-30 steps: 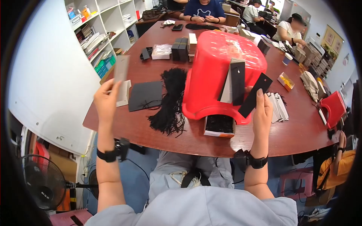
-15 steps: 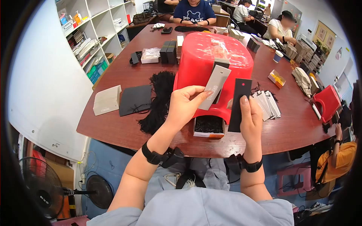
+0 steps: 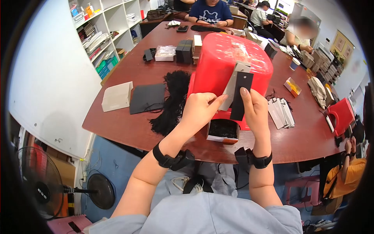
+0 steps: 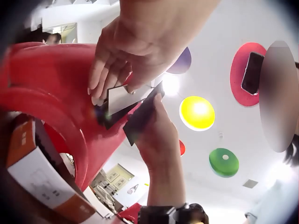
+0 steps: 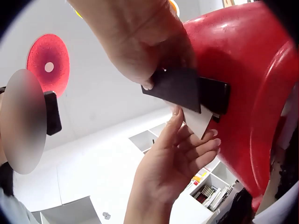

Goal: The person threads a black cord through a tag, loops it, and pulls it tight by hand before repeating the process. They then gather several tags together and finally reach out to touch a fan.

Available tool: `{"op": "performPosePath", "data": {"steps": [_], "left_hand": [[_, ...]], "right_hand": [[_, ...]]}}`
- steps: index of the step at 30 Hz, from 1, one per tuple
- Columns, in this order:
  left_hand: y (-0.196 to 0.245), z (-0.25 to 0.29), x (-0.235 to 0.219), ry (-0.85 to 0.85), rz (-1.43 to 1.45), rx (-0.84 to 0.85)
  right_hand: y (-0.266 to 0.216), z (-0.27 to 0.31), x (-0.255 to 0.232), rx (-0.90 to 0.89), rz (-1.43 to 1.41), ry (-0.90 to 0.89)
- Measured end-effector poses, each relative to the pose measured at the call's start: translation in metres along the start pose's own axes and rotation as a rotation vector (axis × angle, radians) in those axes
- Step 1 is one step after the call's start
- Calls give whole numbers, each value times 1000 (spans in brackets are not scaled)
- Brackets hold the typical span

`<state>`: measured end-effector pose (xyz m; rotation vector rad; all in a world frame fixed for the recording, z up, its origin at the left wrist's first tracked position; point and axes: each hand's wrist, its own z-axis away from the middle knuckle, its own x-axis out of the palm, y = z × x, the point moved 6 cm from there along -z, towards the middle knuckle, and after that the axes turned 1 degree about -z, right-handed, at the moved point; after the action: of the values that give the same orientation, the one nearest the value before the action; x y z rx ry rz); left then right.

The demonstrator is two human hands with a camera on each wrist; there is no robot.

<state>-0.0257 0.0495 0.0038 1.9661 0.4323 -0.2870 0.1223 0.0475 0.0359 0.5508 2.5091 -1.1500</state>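
Before the side of an upturned red stool, my left hand pinches a light grey tag between thumb and fingers. Close to its right, my right hand grips a black tag with a small hole at its top, thumb on its face. The two tags overlap in the head view. Behind them, several more tags stand against the stool. A black piece shows by the stool in the right wrist view, beyond the tags in my hands.
An open box of black bits sits under the stool's edge. Black cords, a black sheet and a pale folded card lie left. White tags are fanned out right. A small orange-and-white box stands farther right.
My left hand has swung from the table's left side to the stool, carrying the light grey tag. My right hand has shifted left with the black tag, bringing both tags close together.
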Motion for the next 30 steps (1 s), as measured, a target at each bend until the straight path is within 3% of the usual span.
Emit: {"op": "performPosePath", "data": {"steps": [6, 9, 10, 12, 14, 16, 20, 24, 26, 27, 29, 30], "left_hand": [[-1, -3, -2, -9, 57, -7], [7, 4, -13, 90, -224, 151], [7, 7, -20, 40, -339, 107], [-4, 13, -44, 107, -393, 182], [-30, 14, -81, 143, -584, 110], [-66, 13, -116, 29, -934, -42], [-116, 27, -143, -231, -1265, -112], [-139, 34, -149, -242, -1274, -92], [-149, 35, -149, -384, -1333, -164], [-152, 38, -153, -377, -1338, -173], [-143, 41, -158, -221, -1254, 52], [-141, 42, -164, -220, -1256, 53]], "right_hand": [[6, -6, 2, 60, -27, 32], [5, -7, -5, 65, 298, 178], [3, -7, -7, 70, 351, 189], [11, -7, -12, 110, 487, 143], [10, -3, -15, 82, 494, 144], [13, 1, -17, 94, 540, 138], [17, 5, -19, 97, 406, 138], [20, 7, -17, 115, 318, 110], [24, 8, -17, 140, 312, 86], [26, 8, -16, 170, 314, 71], [27, 8, -16, 163, 302, 67], [28, 9, -16, 164, 301, 69]]}}
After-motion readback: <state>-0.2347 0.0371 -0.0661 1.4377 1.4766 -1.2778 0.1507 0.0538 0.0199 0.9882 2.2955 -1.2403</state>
